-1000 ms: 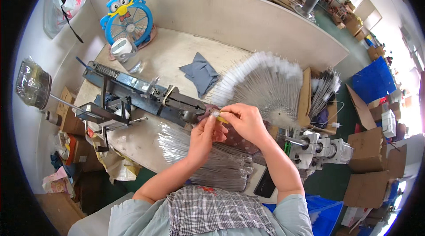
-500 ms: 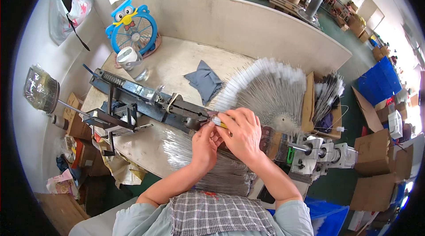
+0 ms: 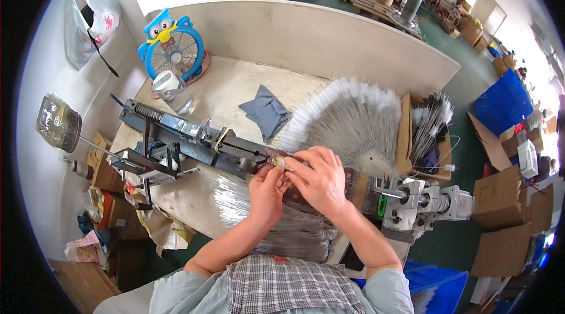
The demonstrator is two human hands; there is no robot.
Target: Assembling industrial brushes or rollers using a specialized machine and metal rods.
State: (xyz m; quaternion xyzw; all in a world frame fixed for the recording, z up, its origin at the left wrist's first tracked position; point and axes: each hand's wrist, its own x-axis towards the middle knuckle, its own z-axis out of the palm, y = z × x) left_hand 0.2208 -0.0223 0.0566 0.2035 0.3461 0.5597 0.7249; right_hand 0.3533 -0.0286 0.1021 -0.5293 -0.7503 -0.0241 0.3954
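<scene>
Both hands meet at the right end of a long dark metal jig (image 3: 176, 124) that lies slantwise over the table. My right hand (image 3: 322, 181) is closed, its thumb and forefinger pinching a small whitish-yellow piece (image 3: 279, 163); what kind it is I cannot make out. Just left of it, the fingertips of my left hand (image 3: 266, 196) are pinched together close below that piece. Whatever they hold is hidden. Thin metal wires (image 3: 294, 238) lie in a thick bundle beneath my wrists. Beyond my right hand, white-tipped wire brushes (image 3: 359, 117) spread out in a fan.
A grey cloth (image 3: 265, 113) and a blue bird-shaped fan (image 3: 175, 55) stand toward the back. On the right are a motor-driven metal fixture (image 3: 426, 202) and a cardboard box (image 3: 405, 143) of brushes. A crank device (image 3: 147, 164) sits at left; a low partition (image 3: 306, 34) borders the table.
The whole view has shifted slightly. My right fingers have turned a little around the small piece, and its yellow part shows less. My left fingertips have come up closer to it.
</scene>
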